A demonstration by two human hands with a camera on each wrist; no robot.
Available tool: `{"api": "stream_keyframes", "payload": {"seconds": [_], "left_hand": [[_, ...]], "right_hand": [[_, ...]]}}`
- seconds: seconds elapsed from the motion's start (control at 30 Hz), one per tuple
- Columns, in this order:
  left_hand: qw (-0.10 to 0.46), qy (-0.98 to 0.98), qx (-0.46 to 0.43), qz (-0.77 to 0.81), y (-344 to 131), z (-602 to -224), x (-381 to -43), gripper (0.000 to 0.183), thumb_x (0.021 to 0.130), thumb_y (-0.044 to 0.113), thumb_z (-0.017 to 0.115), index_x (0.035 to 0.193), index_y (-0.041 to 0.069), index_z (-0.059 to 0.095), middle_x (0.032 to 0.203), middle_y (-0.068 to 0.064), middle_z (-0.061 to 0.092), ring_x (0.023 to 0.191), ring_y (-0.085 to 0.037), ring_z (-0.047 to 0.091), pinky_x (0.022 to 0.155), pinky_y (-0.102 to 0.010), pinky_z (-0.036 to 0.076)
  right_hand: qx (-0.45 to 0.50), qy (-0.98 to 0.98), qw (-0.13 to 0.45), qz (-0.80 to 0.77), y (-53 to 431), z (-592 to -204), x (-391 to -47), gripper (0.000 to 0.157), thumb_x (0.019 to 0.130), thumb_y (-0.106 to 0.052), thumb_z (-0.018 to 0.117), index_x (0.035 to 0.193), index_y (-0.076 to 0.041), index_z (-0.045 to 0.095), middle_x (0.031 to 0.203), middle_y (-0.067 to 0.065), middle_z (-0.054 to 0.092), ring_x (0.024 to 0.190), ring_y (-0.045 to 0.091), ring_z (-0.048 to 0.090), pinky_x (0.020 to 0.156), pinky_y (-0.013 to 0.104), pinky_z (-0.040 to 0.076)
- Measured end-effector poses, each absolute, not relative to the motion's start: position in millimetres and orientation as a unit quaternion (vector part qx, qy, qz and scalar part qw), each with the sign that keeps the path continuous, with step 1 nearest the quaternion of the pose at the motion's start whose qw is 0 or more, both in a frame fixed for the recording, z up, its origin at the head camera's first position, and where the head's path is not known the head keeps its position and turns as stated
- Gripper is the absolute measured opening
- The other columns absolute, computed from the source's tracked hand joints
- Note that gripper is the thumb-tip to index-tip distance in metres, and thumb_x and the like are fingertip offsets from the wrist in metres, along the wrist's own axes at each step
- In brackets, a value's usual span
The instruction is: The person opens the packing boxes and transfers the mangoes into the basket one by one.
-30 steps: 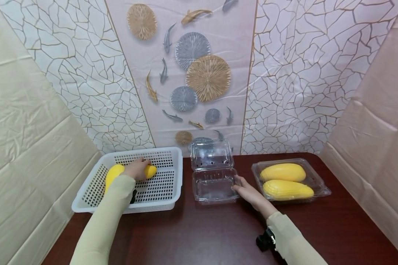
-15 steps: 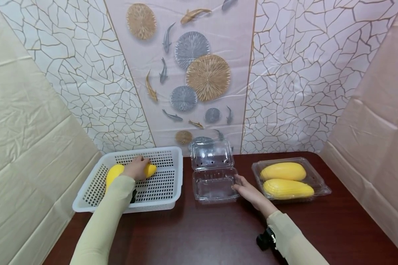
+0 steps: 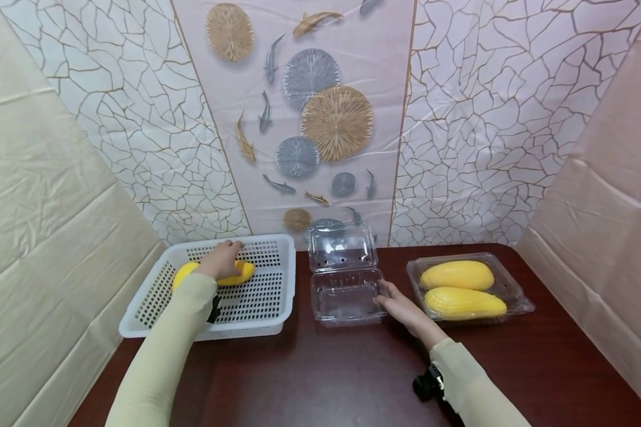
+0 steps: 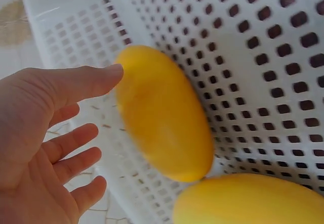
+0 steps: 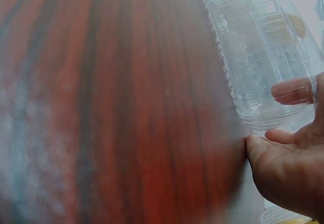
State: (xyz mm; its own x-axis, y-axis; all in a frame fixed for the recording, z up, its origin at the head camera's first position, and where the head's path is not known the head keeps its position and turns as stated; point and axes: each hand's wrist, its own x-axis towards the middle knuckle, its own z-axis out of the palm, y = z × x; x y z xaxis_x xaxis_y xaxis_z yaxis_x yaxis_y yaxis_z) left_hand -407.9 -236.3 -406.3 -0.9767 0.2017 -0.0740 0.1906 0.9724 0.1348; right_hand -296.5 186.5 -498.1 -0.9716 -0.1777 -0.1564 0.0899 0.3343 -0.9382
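In the white slotted basket (image 3: 286, 284), my left hand (image 3: 219, 260) hovers over a yellow mango (image 4: 164, 115). The fingers are spread and only loosely bent, with the thumb tip overlapping the mango's end in the left wrist view. A second mango (image 4: 253, 201) lies beside it, partly behind the sleeve in the head view. A clear plastic clamshell box (image 3: 344, 296) stands mid-table with its lid (image 3: 342, 246) raised at the back. My right hand (image 3: 403, 308) pinches the box's right end; one finger shows through the plastic in the right wrist view.
To the right, another clear clamshell box (image 3: 520, 305) holds two yellow mangoes (image 3: 462, 302). A patterned cloth backdrop (image 3: 320, 196) rises behind the dark red table (image 3: 320, 373). Beige cloth side walls (image 3: 48, 237) flank it.
My left hand has lifted slightly and its fingers have loosened, leaving more of the mango showing. The right hand and the clamshell box have stayed in place.
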Motion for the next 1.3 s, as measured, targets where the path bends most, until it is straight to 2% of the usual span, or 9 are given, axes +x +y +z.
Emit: {"api": "stream_keyframes", "payload": {"seconds": [0.23, 0.47, 0.63, 0.87, 1.1, 1.3], "left_hand": [[0.047, 0.986, 0.101, 0.128, -216.9, -382.9, -403.1, 0.069, 0.092, 0.022, 0.072, 0.15, 0.003, 0.041, 0.153, -0.026, 0.037, 0.137, -0.044, 0.04, 0.109, -0.061, 0.035], [0.009, 0.981, 0.152, 0.121, -191.0, -366.2, -393.1, 0.063, 0.094, 0.027, 0.071, 0.147, 0.001, 0.047, 0.146, -0.022, 0.048, 0.132, -0.039, 0.046, 0.109, -0.056, 0.039], [-0.008, 0.978, 0.177, 0.114, -167.9, -357.3, -381.8, 0.062, 0.094, 0.03, 0.07, 0.145, 0.001, 0.049, 0.145, -0.023, 0.049, 0.132, -0.039, 0.047, 0.108, -0.054, 0.041], [-0.024, 0.969, 0.212, 0.123, -136.6, -360.0, -363.8, 0.06, 0.095, 0.032, 0.07, 0.143, 0.001, 0.051, 0.143, -0.021, 0.051, 0.127, -0.037, 0.053, 0.103, -0.05, 0.047], [-0.008, 0.955, 0.269, 0.129, -105.3, -363.8, -340.1, 0.064, 0.094, 0.036, 0.071, 0.144, 0.001, 0.051, 0.145, -0.019, 0.052, 0.129, -0.036, 0.052, 0.107, -0.049, 0.043], [-0.002, 0.945, 0.291, 0.148, -81.9, -374.7, -318.8, 0.063, 0.094, 0.038, 0.07, 0.14, -0.002, 0.053, 0.135, -0.019, 0.057, 0.115, -0.032, 0.061, 0.099, -0.044, 0.05]], "right_hand": [[-0.02, 0.812, 0.115, -0.572, 187.1, -495.8, -294.9, 0.068, 0.104, -0.018, 0.047, 0.157, 0.006, 0.013, 0.161, 0.032, 0.014, 0.149, 0.045, 0.015, 0.118, 0.058, 0.018], [-0.021, 0.81, 0.113, -0.575, 186.0, -497.5, -294.5, 0.068, 0.103, -0.017, 0.048, 0.156, 0.007, 0.013, 0.161, 0.033, 0.014, 0.149, 0.044, 0.015, 0.119, 0.056, 0.017], [-0.017, 0.808, 0.115, -0.577, 186.7, -496.9, -294.1, 0.068, 0.103, -0.018, 0.048, 0.156, 0.006, 0.013, 0.161, 0.032, 0.014, 0.149, 0.044, 0.015, 0.119, 0.057, 0.017], [-0.02, 0.806, 0.115, -0.581, 187.3, -496.4, -293.9, 0.069, 0.103, -0.018, 0.048, 0.156, 0.007, 0.012, 0.162, 0.031, 0.013, 0.149, 0.044, 0.013, 0.119, 0.057, 0.016], [-0.021, 0.804, 0.11, -0.584, 187.1, -498.4, -294.8, 0.068, 0.102, -0.016, 0.048, 0.156, 0.008, 0.013, 0.161, 0.032, 0.013, 0.149, 0.045, 0.014, 0.119, 0.056, 0.016], [-0.02, 0.805, 0.107, -0.583, 185.3, -497.1, -294.2, 0.068, 0.102, -0.016, 0.048, 0.156, 0.008, 0.013, 0.161, 0.033, 0.014, 0.149, 0.045, 0.015, 0.119, 0.056, 0.016]]}}
